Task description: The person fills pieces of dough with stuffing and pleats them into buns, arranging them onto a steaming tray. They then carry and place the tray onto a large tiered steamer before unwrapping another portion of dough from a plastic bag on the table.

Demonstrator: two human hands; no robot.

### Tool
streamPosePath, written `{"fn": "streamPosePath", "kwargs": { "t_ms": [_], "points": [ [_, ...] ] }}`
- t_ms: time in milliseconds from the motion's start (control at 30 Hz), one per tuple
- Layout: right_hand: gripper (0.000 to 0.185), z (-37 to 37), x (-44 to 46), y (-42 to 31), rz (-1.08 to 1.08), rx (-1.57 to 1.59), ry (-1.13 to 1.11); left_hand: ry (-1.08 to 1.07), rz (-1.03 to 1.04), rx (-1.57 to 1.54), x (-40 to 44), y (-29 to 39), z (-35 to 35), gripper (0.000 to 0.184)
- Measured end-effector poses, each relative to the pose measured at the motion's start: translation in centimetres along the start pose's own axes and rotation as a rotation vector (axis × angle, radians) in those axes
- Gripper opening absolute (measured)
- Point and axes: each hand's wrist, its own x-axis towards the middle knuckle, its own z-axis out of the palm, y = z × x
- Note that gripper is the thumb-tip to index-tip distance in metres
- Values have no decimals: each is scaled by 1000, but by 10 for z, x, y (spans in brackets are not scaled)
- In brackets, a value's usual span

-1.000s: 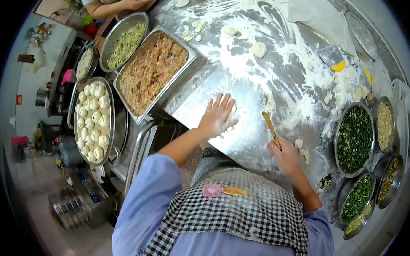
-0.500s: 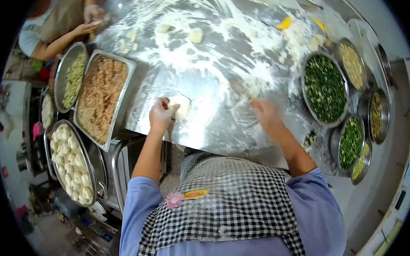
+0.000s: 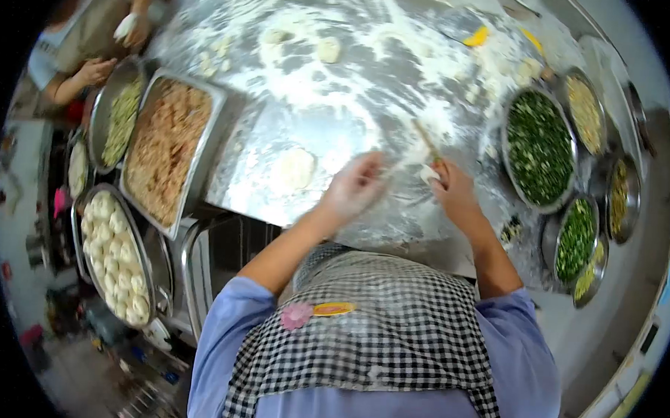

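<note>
A flat round of dough (image 3: 296, 168) lies on the floured metal table, left of my hands. My left hand (image 3: 353, 186) is over the table in front of my apron, its fingers curled and smeared by motion, so whether they hold anything is unclear. To its right, my right hand (image 3: 454, 193) is closed around a thin wooden stick (image 3: 426, 138) that points away from me. A small white piece (image 3: 428, 174), perhaps dough, shows at the fingertips of that hand.
A tray of minced filling (image 3: 169, 146) and a pan of white buns (image 3: 114, 255) stand at left. Bowls of chopped greens (image 3: 538, 147) and other fillings line the right. Further back lie small dough pieces (image 3: 328, 49). A co-worker's hands (image 3: 98, 72) are at upper left.
My left hand has left the dough round and moved right, near my right hand. The round stays on the table. The co-worker's hands have moved apart.
</note>
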Motion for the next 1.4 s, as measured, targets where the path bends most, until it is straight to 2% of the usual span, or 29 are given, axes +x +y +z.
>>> {"fn": "streamPosePath", "kwargs": {
  "t_ms": [33, 100, 133, 167, 233, 267, 367, 433, 467, 567, 633, 700, 733, 800, 833, 900, 933, 1033, 1167, 1233, 1300, 1333, 1367, 1400],
  "points": [
    [24, -5, 1, -19, 55, 97, -98, 0, 33, 18, 3, -3, 13, 51],
    [22, -4, 2, -42, 80, 237, -204, -58, 89, 82, 9, -1, 25, 59],
    [21, -1, 2, -44, 113, 337, -250, -225, -177, 162, 13, 30, 19, 52],
    [21, 1, 3, -45, 154, 432, -293, -179, -112, 65, 10, 28, 19, 49],
    [16, 5, 7, -46, -107, 210, -242, -102, 36, -125, 7, 19, 26, 44],
    [15, 6, 11, -46, -235, 101, -207, -104, -5, -195, 6, 22, 23, 39],
    [11, 10, 35, -53, -760, 21, -102, -242, -434, -203, 3, 36, 14, 39],
    [11, 10, 71, -51, -277, -261, 7, -201, -120, 46, -3, 26, 26, 42],
    [15, 11, 91, -48, -263, -309, -1, -177, 35, 175, -7, 19, 32, 43],
    [18, 48, 105, -85, -440, -203, -68, 150, 382, 510, -23, -5, 31, 49],
    [20, 78, 96, -132, -171, -240, -411, 164, 332, 515, -40, -8, 11, 46],
    [28, 114, 92, -150, -156, -246, -594, 257, 275, 502, -65, -18, -9, 46],
    [30, 134, 96, -141, -333, -339, -553, 341, 241, 487, -79, -29, -16, 48],
    [34, 167, 101, -122, -681, -520, -449, 537, 161, 709, -91, -30, -32, 57],
    [35, 170, 105, -118, -567, -485, -488, 599, 88, 816, -89, -25, -42, 62],
    [35, 160, 108, -129, -342, -418, -556, 567, -1, 963, -70, -18, -55, 66],
    [34, 147, 109, -127, -210, -177, -518, 550, -47, 1034, -61, -17, -60, 68],
    [31, 105, 111, -100, -171, 105, -296, 297, 10, 1071, -47, -46, -69, 72],
    [25, 77, 95, -61, -144, 173, -301, 214, -56, 889, -29, -64, -88, 59],
    [24, 68, 83, -56, -121, 176, -360, 359, -57, 765, -23, -72, -111, 43],
    [23, 74, 71, -48, -110, 254, -371, 559, -399, 512, -23, -28, -119, 39],
    [23, 78, 66, -51, -95, 274, -388, 590, -438, 662, -25, -40, -114, 36],
    [24, 82, 63, -55, -91, 292, -407, 545, -542, 659, -25, -35, -111, 33],
    [24, 95, 64, -51, -96, 304, -399, 508, -533, 687, -26, -36, -109, 32]
  ]
}}
